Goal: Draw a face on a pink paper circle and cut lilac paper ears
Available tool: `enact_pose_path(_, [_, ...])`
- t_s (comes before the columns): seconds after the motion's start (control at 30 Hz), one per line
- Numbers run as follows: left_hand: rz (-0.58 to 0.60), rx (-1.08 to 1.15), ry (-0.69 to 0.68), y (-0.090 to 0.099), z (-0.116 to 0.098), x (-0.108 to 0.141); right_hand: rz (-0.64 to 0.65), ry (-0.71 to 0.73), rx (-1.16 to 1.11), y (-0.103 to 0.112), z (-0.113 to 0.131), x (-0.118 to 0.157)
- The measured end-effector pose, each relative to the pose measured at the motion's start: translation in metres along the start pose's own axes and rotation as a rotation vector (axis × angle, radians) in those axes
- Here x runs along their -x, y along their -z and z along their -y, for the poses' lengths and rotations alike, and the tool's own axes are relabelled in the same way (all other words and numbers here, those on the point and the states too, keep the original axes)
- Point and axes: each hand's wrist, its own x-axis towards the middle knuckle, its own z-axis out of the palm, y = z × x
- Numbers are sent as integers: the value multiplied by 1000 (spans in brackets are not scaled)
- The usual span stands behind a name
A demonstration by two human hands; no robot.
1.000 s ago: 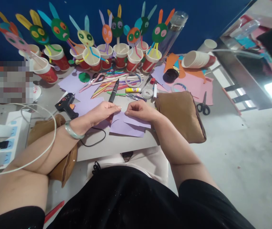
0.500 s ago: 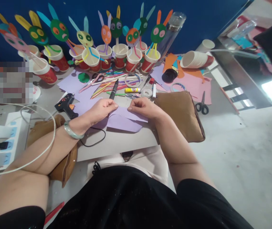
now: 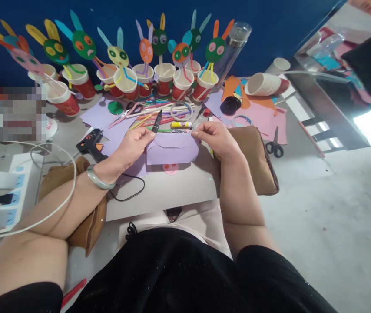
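Note:
A sheet of purple paper (image 3: 173, 152) with a curved slit across it is stretched between my two hands above the desk. My left hand (image 3: 137, 143) pinches its upper left corner, while my right hand (image 3: 216, 138) pinches the upper right one. A black marker (image 3: 157, 121) points up beside my left fingertips; whether that hand touches it I cannot tell. Below the paper's lower edge a pink paper disc (image 3: 171, 168) partly shows on the desk. A yellow glue stick (image 3: 181, 124) lies just beyond the sheet, near my right fingers.
Red paper cups (image 3: 127, 82) holding rabbit-faced paper figures line the back. A black glue gun (image 3: 91, 143) lies at left near a power strip (image 3: 18, 191). At right are a brown cushion (image 3: 253, 161), scissors (image 3: 274, 145) and stacked cups (image 3: 263, 83). Coloured sticks (image 3: 146, 108) lie mid-desk.
My right hand has moved right, away from my left, which shifted slightly left. The purple paper is now spread flat between them, and the pink disc has come into view beneath.

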Motion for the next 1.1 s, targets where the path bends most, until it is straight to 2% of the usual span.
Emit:
enact_pose_path(0.27, [32, -1, 45, 0, -9, 5, -204, 25, -1, -3, -4, -1])
enact_pose_path(0.57, [24, 59, 50, -2, -2, 1, -204, 28, -52, 1, -9, -2])
enact_pose_path(0.7, [56, 110, 23, -3, -2, 1, -143, -11, -52, -1, -5, 0])
enact_pose_path(0.83, [234, 85, 102, -3, -1, 5, 59, -79, -46, -11, 1, 3])
enact_pose_path(0.93, [358, 16, 109, -3, 1, 8, 180, -77, -34, -19, 2, 4])
enact_pose_path(1.03, [445, -45, 89, -4, 2, 8, 193, -70, -10, -24, 0, 4])
enact_pose_path(1.1, [439, -57, 72, -4, 1, 8, 135, -56, -6, -26, -3, 3])
